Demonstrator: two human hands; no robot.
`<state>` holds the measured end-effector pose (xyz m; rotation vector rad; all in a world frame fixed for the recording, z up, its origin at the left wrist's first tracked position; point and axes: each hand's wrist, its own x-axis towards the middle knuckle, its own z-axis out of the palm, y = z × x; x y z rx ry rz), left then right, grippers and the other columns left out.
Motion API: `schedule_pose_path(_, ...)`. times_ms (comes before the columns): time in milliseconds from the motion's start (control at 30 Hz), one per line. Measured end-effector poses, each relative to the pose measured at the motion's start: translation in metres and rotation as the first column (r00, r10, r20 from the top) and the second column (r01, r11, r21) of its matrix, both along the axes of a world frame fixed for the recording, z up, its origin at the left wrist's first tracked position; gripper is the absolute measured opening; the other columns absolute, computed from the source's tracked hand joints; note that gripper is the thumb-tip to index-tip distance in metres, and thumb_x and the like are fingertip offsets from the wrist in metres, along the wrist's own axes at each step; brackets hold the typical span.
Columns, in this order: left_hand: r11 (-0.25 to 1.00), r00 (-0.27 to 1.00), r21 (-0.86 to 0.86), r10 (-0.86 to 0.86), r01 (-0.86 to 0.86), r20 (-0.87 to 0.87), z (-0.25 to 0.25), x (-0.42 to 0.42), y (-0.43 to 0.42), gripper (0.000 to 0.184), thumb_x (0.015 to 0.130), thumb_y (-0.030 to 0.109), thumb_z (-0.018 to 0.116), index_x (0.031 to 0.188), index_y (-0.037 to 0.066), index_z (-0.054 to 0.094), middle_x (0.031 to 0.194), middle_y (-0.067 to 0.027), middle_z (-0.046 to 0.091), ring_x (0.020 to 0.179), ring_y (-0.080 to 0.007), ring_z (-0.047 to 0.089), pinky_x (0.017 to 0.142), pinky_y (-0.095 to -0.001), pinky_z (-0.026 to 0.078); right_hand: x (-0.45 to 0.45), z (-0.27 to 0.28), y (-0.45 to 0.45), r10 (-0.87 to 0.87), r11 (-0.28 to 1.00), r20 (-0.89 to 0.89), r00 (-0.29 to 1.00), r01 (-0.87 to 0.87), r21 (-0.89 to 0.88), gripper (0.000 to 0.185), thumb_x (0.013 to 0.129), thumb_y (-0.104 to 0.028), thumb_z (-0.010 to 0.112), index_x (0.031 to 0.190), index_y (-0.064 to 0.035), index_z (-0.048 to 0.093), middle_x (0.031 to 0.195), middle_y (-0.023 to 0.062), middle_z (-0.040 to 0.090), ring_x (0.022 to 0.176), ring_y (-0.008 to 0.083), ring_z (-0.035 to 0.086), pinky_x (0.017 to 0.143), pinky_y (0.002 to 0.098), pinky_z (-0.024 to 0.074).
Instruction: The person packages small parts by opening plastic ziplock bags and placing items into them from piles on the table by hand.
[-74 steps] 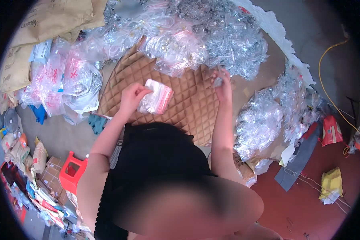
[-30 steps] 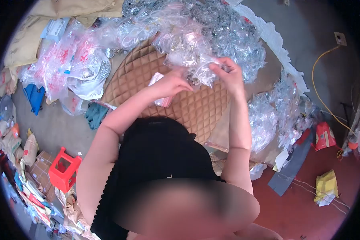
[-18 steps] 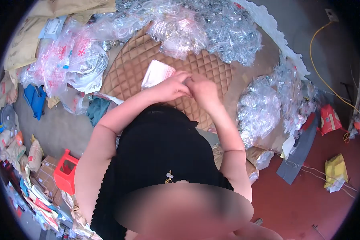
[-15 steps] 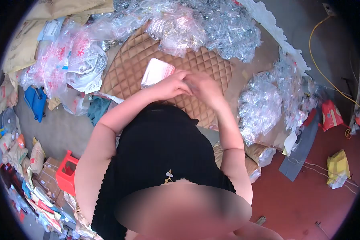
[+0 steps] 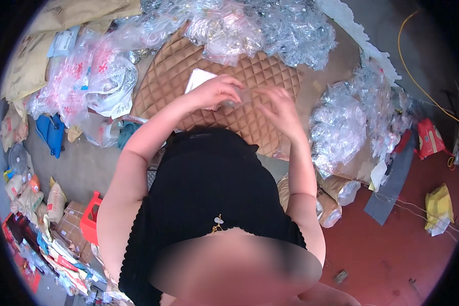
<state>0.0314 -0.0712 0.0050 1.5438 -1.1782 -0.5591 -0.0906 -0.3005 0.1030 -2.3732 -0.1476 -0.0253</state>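
Observation:
My left hand (image 5: 219, 92) is bent over the white stack of cards or paper (image 5: 199, 77), partly covering it. Its fingers are pinched together, and what looks like a small clear plastic bag (image 5: 244, 96) shows faintly at their tips. A short way to the right, my right hand (image 5: 279, 109) hovers with its fingers apart and nothing visible in them. Both hands are above the brown quilted mat (image 5: 270, 76).
Heaps of clear plastic bags with shiny contents lie behind the mat (image 5: 296, 35) and to its right (image 5: 339, 122). Pink-printed plastic bags (image 5: 69, 76) lie at the left. A red stool (image 5: 90, 219) stands by my left arm; filled sacks (image 5: 336, 196) are at the right.
My hands were together over the mat; now they are apart, the right one shifted right and opened. The left hand has moved up slightly and covers more of the white stack.

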Motion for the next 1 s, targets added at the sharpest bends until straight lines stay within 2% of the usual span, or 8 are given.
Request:
schedule_pose_path(200, 0.998, 0.997, -0.043, -0.039, 0.036, -0.068, 0.017, 0.027, -0.027, 0.019, 0.086, 0.008, 0.066, 0.104, 0.005, 0.071, 0.122, -0.01, 0.064, 0.118, -0.0269, 0.057, 0.103, -0.0395, 0.043, 0.01, -0.009, -0.005, 0.018, 0.919, 0.081, 0.997, 0.016, -0.394, 0.017, 0.078, -0.016, 0.072, 0.095, -0.011, 0.07, 0.098, 0.0044, 0.064, 0.095, 0.0273, 0.056, 0.081, 0.04, 0.0416)
schedule_pose_path(267, 0.872, 0.862, -0.103, 0.489, -0.479, 0.132, 0.034, 0.025, -0.027, 0.029, 0.086, 0.012, 0.068, 0.114, 0.006, 0.066, 0.124, -0.0094, 0.062, 0.12, -0.0274, 0.056, 0.104, -0.0395, 0.042, -0.003, 0.002, -0.023, -0.036, 0.89, 0.252, 0.967, 0.146, -0.432, 0.009, 0.078, -0.016, 0.072, 0.085, -0.0118, 0.07, 0.092, 0.0036, 0.062, 0.091, 0.0259, 0.054, 0.076, 0.0394, 0.0402)
schedule_pose_path(300, 0.844, 0.823, -0.129, 0.537, -0.521, 0.187, 0.015, 0.033, -0.02, 0.038, 0.085, 0.019, 0.071, 0.121, 0.009, 0.064, 0.119, -0.0119, 0.061, 0.112, -0.0316, 0.057, 0.098, -0.0412, 0.045, -0.013, 0.005, -0.035, -0.045, 0.886, 0.252, 0.967, 0.155, -0.437, 0.009, 0.078, -0.016, 0.072, 0.085, -0.0118, 0.07, 0.092, 0.0036, 0.062, 0.091, 0.0259, 0.054, 0.076, 0.0394, 0.0402)
schedule_pose_path(500, 0.78, 0.804, 0.423, 0.168, -0.462, 0.57, -0.037, -0.025, 0.052, 0.051, 0.079, 0.021, 0.072, 0.126, 0.012, 0.056, 0.11, -0.0113, 0.058, 0.11, -0.0296, 0.054, 0.092, -0.0403, 0.048, -0.095, -0.01, -0.143, -0.476, 0.632, 0.214, 0.853, 0.5, -0.592, 0.009, 0.082, -0.017, 0.07, 0.088, -0.0123, 0.072, 0.09, 0.0065, 0.063, 0.09, 0.0295, 0.057, 0.077, 0.0423, 0.0434)
schedule_pose_path(733, 0.805, 0.832, 0.42, 0.156, -0.419, 0.532, -0.092, -0.039, 0.081, 0.028, 0.081, 0.024, 0.067, 0.105, 0.008, 0.066, 0.095, -0.0094, 0.062, 0.093, -0.0295, 0.061, 0.079, -0.0411, 0.051, -0.121, -0.107, -0.249, -0.772, 0.244, 0.322, 0.548, 0.723, -0.647, 0.034, 0.078, -0.007, 0.068, 0.112, -0.0101, 0.066, 0.105, 0.0161, 0.063, 0.099, 0.0388, 0.058, 0.087, 0.0482, 0.0464)
schedule_pose_path(767, 0.775, 0.86, 0.484, 0.145, -0.406, 0.49, -0.088, -0.036, 0.082, 0.022, 0.082, 0.025, 0.067, 0.096, 0.008, 0.067, 0.09, -0.0096, 0.063, 0.089, -0.0299, 0.062, 0.076, -0.0419, 0.052, -0.092, -0.108, -0.242, -0.738, 0.24, 0.393, 0.548, 0.758, -0.606, 0.041, 0.077, -0.007, 0.068, 0.118, -0.0098, 0.063, 0.11, 0.0162, 0.063, 0.101, 0.0389, 0.057, 0.088, 0.049, 0.046)
schedule_pose_path(867, 0.714, 0.92, 0.634, 0.039, -0.299, 0.39, -0.075, -0.023, 0.081, 0.017, 0.083, 0.026, 0.065, 0.084, 0.009, 0.066, 0.084, -0.0105, 0.063, 0.085, -0.0308, 0.064, 0.073, -0.0431, 0.052, 0.0, -0.149, -0.212, -0.37, 0.664, 0.418, 0.83, 0.55, -0.506, 0.044, 0.081, 0.001, 0.055, 0.124, -0.0083, 0.059, 0.123, 0.0175, 0.06, 0.111, 0.0398, 0.055, 0.093, 0.0485, 0.0451)
schedule_pose_path(1000, 0.707, 0.929, 0.662, -0.021, -0.248, 0.371, -0.071, -0.011, 0.074, 0.013, 0.082, 0.022, 0.065, 0.085, 0.01, 0.066, 0.087, -0.0107, 0.064, 0.087, -0.0309, 0.064, 0.073, -0.0425, 0.052, 0.131, -0.153, -0.13, -0.137, 0.789, 0.313, 0.94, 0.294, -0.54, 0.04, 0.082, -0.009, 0.06, 0.121, -0.019, 0.064, 0.108, 0.012, 0.06, 0.098, 0.0329, 0.057, 0.084, 0.0452, 0.0485)
